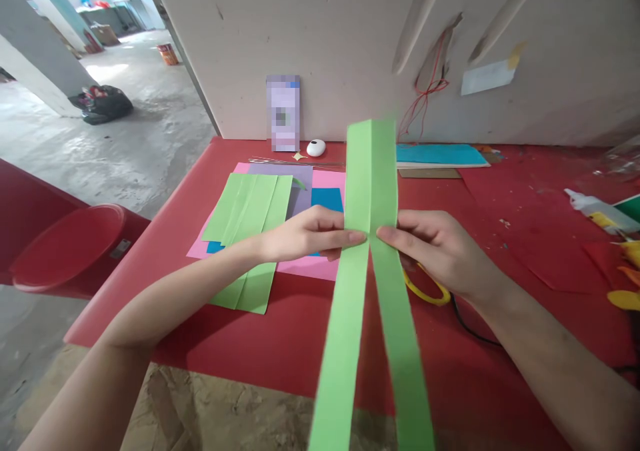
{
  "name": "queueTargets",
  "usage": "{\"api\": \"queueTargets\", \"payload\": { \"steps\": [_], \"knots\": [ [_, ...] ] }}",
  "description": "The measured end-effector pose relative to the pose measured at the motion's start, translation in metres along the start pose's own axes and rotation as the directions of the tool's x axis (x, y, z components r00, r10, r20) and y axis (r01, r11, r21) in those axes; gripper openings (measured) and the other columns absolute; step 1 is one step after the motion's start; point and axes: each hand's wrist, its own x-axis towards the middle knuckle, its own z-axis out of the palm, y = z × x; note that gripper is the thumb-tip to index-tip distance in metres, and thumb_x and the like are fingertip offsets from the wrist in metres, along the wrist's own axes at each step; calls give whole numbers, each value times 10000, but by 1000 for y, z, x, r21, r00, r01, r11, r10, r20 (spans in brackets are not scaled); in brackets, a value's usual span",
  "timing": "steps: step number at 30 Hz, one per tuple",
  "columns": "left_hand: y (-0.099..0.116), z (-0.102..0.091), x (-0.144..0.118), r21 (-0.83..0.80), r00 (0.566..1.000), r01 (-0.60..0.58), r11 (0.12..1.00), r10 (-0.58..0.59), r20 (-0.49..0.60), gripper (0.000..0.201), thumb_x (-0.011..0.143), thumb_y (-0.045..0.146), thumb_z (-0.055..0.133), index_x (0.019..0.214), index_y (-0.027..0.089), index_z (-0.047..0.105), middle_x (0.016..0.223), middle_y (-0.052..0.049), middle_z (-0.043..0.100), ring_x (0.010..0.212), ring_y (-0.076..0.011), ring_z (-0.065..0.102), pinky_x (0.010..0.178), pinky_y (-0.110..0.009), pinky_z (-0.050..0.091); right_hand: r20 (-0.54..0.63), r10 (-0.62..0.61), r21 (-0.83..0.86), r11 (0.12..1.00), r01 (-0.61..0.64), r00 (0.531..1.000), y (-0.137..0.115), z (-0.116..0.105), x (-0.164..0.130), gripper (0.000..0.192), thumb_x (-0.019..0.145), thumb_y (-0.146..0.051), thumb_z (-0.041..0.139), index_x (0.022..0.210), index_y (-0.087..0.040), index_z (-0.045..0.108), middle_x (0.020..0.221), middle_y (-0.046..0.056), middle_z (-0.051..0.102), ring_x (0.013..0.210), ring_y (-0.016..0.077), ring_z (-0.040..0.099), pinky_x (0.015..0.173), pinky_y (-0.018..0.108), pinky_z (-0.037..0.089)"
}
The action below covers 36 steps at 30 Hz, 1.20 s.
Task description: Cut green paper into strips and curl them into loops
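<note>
A long light-green paper strip is held upright in front of me. It has a crease down its middle and is split from about my thumbs downward into two diverging legs. My left hand pinches its left half, and my right hand pinches the right half, thumbs in front and fingers partly hidden behind. Left of the strip, more creased green paper lies on pink, purple and blue sheets. Behind my right hand shows a yellow handle loop, probably of scissors.
A red-covered table stands against a pale wall. At its back are a phone, a white rounded gadget and a blue pad. A glue bottle lies at right. A red stool stands left.
</note>
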Motion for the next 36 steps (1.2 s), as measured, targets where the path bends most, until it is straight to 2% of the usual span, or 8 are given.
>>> {"api": "queueTargets", "payload": {
  "steps": [5, 9, 13, 16, 20, 26, 31, 36],
  "knots": [
    [-6, -11, 2, 24, 998, 6, 1000, -7, 55, 335, 839, 348, 516, 578, 151, 442, 515, 49, 421, 464, -46, 394, 450, -199, 339, 80, 88, -54, 995, -84, 993, 3, -9, 3, 284, 815, -450, 566, 719, -187, 617, 519, -40, 411, 451, 78, 356, 405, 233, 276],
    [-15, -8, 7, -49, 998, -10, 999, 7, -64, 327, 838, 416, 500, 661, 141, 496, 525, 20, 534, 455, -57, 453, 439, -200, 357, 107, 93, -42, 995, -89, 990, 9, -7, 8, 267, 813, -439, 572, 726, -188, 599, 539, -46, 412, 457, 72, 343, 408, 227, 278],
    [-17, -4, 8, -78, 999, 23, 997, -26, -29, 401, 810, 436, 554, 556, 147, 440, 452, 27, 503, 411, -46, 435, 433, -201, 363, -22, 29, 0, 1000, -29, 999, 11, -1, 9, 335, 810, -436, 577, 603, -186, 493, 505, -55, 400, 445, 64, 354, 391, 212, 263],
    [-15, -7, 6, -79, 999, 17, 997, -13, 50, 397, 834, 392, 541, 542, 147, 430, 447, 46, 465, 401, -36, 414, 431, -195, 355, -11, 8, -49, 999, -9, 1000, 9, -2, 7, 390, 802, -393, 603, 530, -184, 417, 458, -66, 341, 413, 54, 320, 377, 216, 230],
    [-15, -13, 4, -52, 997, 18, 998, -14, 81, 405, 820, 355, 567, 521, 161, 373, 449, 72, 361, 404, -37, 393, 423, -192, 349, -15, 38, -72, 997, -39, 999, 7, -8, 4, 379, 813, -398, 581, 534, -186, 435, 472, -65, 291, 407, 55, 281, 372, 231, 206],
    [-19, -14, 7, -28, 990, -120, 992, 117, -80, 295, 866, 375, 495, 661, 166, 464, 511, 65, 428, 449, -46, 432, 460, -181, 372, 108, 96, -12, 995, -95, 990, 9, -8, 7, 295, 806, -418, 581, 640, -174, 571, 499, -43, 428, 432, 70, 381, 389, 228, 281],
    [-25, -5, 10, -59, 997, -50, 997, 47, -65, 312, 839, 394, 530, 642, 161, 465, 508, 67, 425, 434, -34, 394, 454, -167, 373, -54, 51, 90, 995, -46, 997, 13, -1, 9, 362, 750, -441, 640, 537, -176, 515, 471, -37, 441, 413, 69, 406, 361, 213, 288],
    [-31, 0, 13, -167, 995, -30, 985, 13, -102, 403, 758, 533, 582, 646, 159, 482, 517, 75, 386, 426, -42, 428, 446, -190, 412, 13, 130, 3, 991, -130, 991, 13, 5, 10, 348, 701, -480, 676, 604, -161, 579, 464, -43, 451, 385, 59, 377, 343, 209, 280]
  ]
}}
